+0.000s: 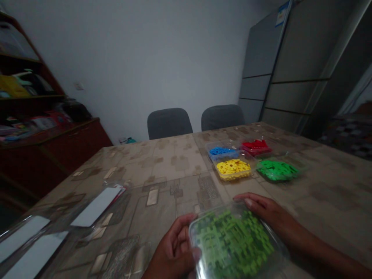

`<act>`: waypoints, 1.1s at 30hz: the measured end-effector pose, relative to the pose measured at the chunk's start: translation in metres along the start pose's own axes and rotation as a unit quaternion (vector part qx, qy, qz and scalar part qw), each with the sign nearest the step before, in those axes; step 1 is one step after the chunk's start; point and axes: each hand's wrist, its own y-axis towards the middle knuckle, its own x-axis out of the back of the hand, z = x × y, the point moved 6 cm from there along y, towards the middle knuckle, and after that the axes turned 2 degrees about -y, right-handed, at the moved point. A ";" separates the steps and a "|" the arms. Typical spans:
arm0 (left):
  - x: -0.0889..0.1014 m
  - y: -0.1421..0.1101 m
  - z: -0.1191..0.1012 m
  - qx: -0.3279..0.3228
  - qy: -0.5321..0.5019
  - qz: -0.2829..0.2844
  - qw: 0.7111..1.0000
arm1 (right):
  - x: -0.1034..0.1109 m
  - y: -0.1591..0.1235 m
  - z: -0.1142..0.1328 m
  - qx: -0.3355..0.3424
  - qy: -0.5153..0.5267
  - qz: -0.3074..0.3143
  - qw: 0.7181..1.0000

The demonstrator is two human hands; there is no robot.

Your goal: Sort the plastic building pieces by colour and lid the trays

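A clear plastic container [232,244] full of light green interlocking pieces is tilted up near the table's front edge. My left hand [178,248] grips its left side, thumb on the near face and fingers curled at the edge. On the far right side, my right hand [264,211] holds the same container, its fingers along the top edge and partly hidden. Beyond my hands stand clear boxes of yellow pieces [233,169], darker green pieces [277,170], blue pieces [222,151] and red pieces [256,146].
White cards in clear wrapping [95,207] lie at the left of the patterned tablecloth [165,162], with more white sheets [35,255] nearer. Two grey chairs [169,123] stand behind the table. A red-brown shelf unit [58,143] is left, a grey cabinet [258,66] right.
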 end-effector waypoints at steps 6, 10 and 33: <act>0.003 -0.004 0.004 -0.020 0.041 -0.009 0.999 | 0.004 0.000 0.006 0.041 -0.078 -0.035 0.995; 0.002 -0.004 -0.002 -0.038 0.102 -0.021 0.994 | 0.008 0.001 0.005 0.064 -0.098 -0.053 0.992; -0.014 -0.007 -0.042 -0.186 0.392 -0.060 0.899 | 0.060 0.001 0.021 0.018 -0.032 -0.134 0.990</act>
